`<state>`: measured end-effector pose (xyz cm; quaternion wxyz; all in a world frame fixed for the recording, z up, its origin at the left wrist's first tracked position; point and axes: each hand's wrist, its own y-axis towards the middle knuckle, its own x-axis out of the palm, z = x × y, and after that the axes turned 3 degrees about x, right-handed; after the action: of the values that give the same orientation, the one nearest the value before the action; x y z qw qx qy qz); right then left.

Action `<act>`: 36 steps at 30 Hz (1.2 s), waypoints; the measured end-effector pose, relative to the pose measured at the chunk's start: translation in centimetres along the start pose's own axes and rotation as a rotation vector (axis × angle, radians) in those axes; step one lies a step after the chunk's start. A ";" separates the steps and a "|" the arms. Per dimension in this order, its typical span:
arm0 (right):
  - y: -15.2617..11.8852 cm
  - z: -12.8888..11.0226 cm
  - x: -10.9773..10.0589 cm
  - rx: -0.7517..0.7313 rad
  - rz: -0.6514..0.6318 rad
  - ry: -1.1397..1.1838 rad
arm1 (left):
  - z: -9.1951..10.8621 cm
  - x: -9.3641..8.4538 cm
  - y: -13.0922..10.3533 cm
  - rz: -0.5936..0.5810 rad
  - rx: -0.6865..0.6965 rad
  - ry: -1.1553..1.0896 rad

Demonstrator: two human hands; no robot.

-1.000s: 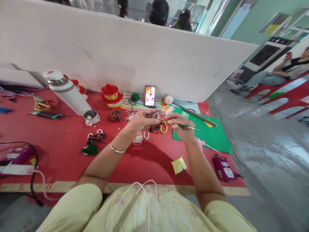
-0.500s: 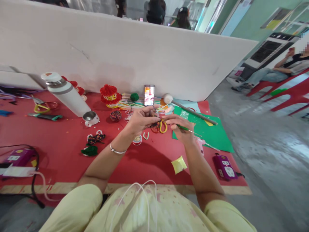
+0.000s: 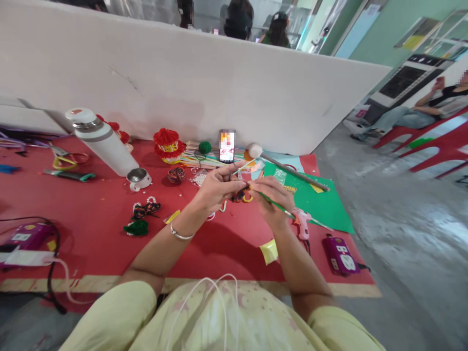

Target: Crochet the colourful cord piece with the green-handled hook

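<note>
Dark multicoloured yarn work hangs under the fingertips of my left hand, which is closed on it. My right hand is closed round a thin hook with a green handle, whose metal end points down to the right. The fingertips of both hands meet over the yarn work. Part of a yellow scissor handle shows just below them. Behind the hands a lit phone stands against the white board.
On the red table lie a white flask, metal cup, yarn ball, green sheet, pink glue gun, yellow packet and purple power socket. A person sits at the far right.
Both hands have shifted slightly right and closer together. The hook's green handle has tilted more steeply downward. More of the glue gun shows, and the scissors are more covered.
</note>
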<state>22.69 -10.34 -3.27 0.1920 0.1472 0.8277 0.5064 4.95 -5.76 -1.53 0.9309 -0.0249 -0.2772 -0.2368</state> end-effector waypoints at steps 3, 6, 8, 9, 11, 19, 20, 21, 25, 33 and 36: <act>-0.5 0.2 0.5 -0.121 0.062 -0.057 | -0.2 0.4 0.0 0.017 -0.005 -0.087; -0.8 0.5 0.7 -0.148 0.076 -0.066 | -0.4 0.8 -0.1 0.005 -0.011 -0.127; -0.8 0.5 0.8 -0.137 0.086 -0.079 | -0.6 1.2 -0.1 0.026 0.011 -0.117; -0.9 0.5 0.9 -0.128 0.096 -0.090 | -0.8 1.4 -0.2 0.057 0.044 -0.099; -1.0 0.4 1.2 -0.112 0.120 -0.110 | -1.2 2.0 -0.4 0.136 0.148 -0.043; -0.3 0.8 1.2 0.047 0.135 0.004 | -1.0 1.5 -0.1 0.106 0.181 0.035; 0.1 0.9 1.0 0.086 0.091 0.049 | -0.8 1.2 0.1 0.070 0.135 0.039; 0.4 1.0 0.8 0.120 0.040 0.081 | -0.8 1.0 0.3 0.064 0.131 0.058; 0.7 0.6 0.8 0.023 -0.002 -0.111 | -1.4 1.0 0.9 0.212 0.350 0.145; -0.3 0.8 3.1 -0.131 0.203 -0.215 | 0.1 1.7 0.5 0.070 0.032 -0.207; 0.2 1.3 3.3 0.068 0.168 0.097 | 1.1 0.7 0.6 -0.009 -0.057 -0.232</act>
<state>20.38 -7.80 -4.21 0.1032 0.1979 0.8375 0.4988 5.17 -5.38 -0.14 0.8905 -0.0775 -0.3761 -0.2441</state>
